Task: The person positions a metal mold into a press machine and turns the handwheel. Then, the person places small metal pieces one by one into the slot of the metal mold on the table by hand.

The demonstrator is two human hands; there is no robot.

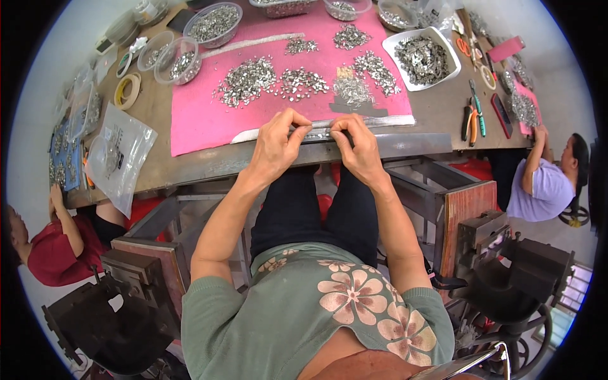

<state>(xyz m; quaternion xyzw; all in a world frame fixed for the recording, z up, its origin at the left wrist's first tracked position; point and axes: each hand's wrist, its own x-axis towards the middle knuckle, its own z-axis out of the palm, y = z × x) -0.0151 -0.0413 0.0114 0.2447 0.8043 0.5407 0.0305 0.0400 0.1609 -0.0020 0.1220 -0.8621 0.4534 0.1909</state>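
Note:
At the table's front edge my left hand (282, 139) and my right hand (356, 142) face each other, fingertips pinched. Between them runs a short row of small shiny metal links (319, 134), and both hands pinch its ends. It lies over a white strip (396, 120) along the edge of the pink mat (190, 130). Just beyond my hands is a heap of thin silver pins (353, 90) by a dark grey strip (358, 107). Heaps of small metal pieces (248, 79) spread farther back. My fingers partly hide the links' ends.
A white tray of metal parts (387, 45) stands back right, with orange-handled pliers (469, 123) and a phone (501, 116) nearby. Tape rolls (127, 92), a plastic bag (117, 149) and tubs of parts (214, 25) are left. Co-workers sit at left (60, 253) and right (538, 183).

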